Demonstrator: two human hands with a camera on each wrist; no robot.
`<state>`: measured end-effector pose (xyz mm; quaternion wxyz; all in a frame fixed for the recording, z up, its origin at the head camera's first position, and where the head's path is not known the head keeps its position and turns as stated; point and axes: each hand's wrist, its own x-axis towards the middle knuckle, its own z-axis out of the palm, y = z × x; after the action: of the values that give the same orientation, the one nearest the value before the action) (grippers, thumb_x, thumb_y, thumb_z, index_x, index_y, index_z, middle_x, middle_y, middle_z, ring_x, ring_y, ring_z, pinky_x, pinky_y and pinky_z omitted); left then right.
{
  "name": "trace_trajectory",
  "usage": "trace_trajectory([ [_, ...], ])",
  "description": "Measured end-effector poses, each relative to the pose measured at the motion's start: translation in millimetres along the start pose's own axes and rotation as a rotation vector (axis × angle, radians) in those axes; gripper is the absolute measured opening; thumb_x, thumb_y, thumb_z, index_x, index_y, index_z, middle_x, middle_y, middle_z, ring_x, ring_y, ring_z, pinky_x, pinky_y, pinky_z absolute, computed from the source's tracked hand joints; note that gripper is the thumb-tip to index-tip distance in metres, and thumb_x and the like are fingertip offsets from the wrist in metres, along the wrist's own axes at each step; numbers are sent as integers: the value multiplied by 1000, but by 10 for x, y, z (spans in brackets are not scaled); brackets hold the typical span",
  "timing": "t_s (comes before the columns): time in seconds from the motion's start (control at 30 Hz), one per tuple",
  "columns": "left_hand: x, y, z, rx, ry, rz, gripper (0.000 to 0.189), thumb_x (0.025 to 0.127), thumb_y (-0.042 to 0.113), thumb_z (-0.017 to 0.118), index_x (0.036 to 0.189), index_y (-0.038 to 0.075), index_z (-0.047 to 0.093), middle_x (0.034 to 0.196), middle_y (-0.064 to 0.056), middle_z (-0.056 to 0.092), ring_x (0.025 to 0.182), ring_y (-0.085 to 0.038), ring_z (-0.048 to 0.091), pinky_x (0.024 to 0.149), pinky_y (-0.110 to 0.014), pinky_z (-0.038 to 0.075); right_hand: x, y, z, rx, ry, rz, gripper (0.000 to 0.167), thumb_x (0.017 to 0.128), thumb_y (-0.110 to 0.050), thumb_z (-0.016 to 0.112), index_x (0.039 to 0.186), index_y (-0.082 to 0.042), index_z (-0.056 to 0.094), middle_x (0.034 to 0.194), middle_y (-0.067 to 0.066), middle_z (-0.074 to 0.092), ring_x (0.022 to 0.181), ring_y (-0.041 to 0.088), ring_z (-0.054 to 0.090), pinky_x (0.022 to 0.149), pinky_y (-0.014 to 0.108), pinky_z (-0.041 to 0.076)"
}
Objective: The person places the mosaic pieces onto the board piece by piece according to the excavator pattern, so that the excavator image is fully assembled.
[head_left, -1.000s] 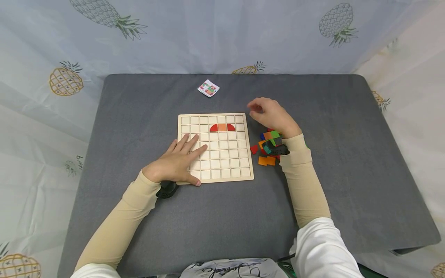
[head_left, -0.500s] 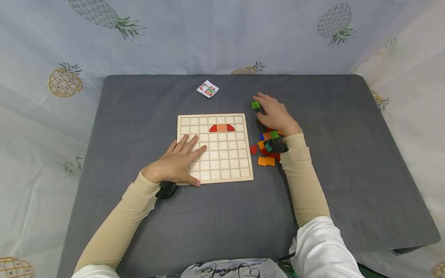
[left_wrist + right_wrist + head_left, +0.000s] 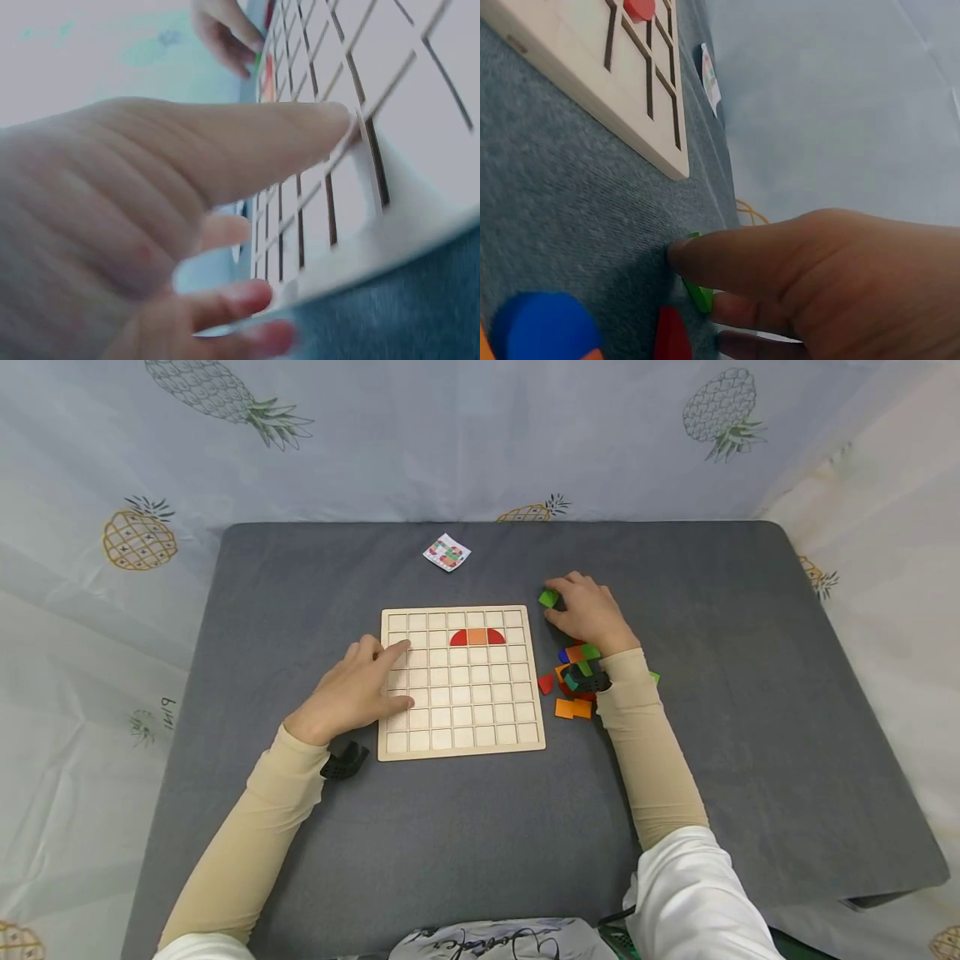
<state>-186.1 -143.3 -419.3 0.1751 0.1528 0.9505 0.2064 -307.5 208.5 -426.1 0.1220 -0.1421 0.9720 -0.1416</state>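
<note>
A square wooden grid board (image 3: 462,754) lies on the grey table; one row holds an orange square tile (image 3: 477,637) between two red rounded tiles (image 3: 458,638). My left hand (image 3: 348,693) is at the board's left side, thumb and index finger extended over the grid, the other fingers loosely bent by the edge. In the left wrist view its thumb (image 3: 277,139) reaches across the cells. Beyond the board's upper right corner, my right hand (image 3: 592,614) pinches a green tile (image 3: 548,599) between thumb and fingers. The right wrist view shows this green tile (image 3: 699,294) partly behind the thumb.
Several loose coloured tiles lie in a pile right of the board, partly under the right wrist: orange tiles (image 3: 573,708), a red tile (image 3: 546,684), a blue tile (image 3: 546,328). A small printed pattern card (image 3: 447,552) lies behind the board.
My left hand has drawn back leftward from lying spread on the board. The right hand has come down onto the green tile, which has turned and shifted slightly toward the person.
</note>
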Motion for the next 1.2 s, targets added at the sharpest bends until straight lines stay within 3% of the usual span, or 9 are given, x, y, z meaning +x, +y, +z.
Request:
trace_trajectory([
  [0.1,22,-63,-19,-5,-52,-63,85,90,41,74,160,17,31,115,-14,53,91,-25,54,63,-37,46,12,-31,18,-12,26,-3,48,99,-23,65,142,-5,57,134,20,58,125,40,50,103,58,40],
  [0.17,38,-99,-27,-9,-79,-84,86,90,46,73,160,19,30,114,-13,57,89,-24,58,65,-39,47,10,-48,21,1,31,-20,44,98,-21,65,138,-4,61,126,19,61,118,39,52,99,57,41],
  [0.4,72,-158,-38,-26,-109,-87,89,89,49,73,161,20,28,118,-10,59,93,-22,58,72,-41,48,-45,-192,-28,241,-86,-168,41,98,-11,63,137,-1,60,130,19,57,119,35,52,105,52,44],
  [0.5,84,-169,-31,-34,-104,-82,90,89,49,74,161,21,29,122,-10,59,99,-23,60,76,-45,50,-96,-301,-52,276,-103,-249,39,97,-11,64,135,-1,61,129,19,58,117,34,52,102,50,46],
  [0.7,102,-170,28,-71,-104,-58,90,88,49,75,160,20,29,132,-13,58,110,-26,61,86,-54,51,-264,-446,-3,223,-107,-327,36,96,-10,64,131,-3,64,120,15,61,111,31,52,97,47,45],
  [0.97,78,-201,9,-52,-109,-46,84,92,40,74,160,19,29,118,-8,58,93,-22,57,79,-43,48,-330,-583,126,130,-97,-345,34,95,-12,63,128,-6,67,124,12,65,111,30,52,99,48,42],
  [1.2,81,-210,-26,-55,-112,-45,85,92,38,74,161,18,29,120,-10,58,96,-23,57,81,-46,48,-316,-625,183,106,-103,-353,34,92,-4,56,122,-7,71,123,11,68,107,30,53,94,47,44],
])
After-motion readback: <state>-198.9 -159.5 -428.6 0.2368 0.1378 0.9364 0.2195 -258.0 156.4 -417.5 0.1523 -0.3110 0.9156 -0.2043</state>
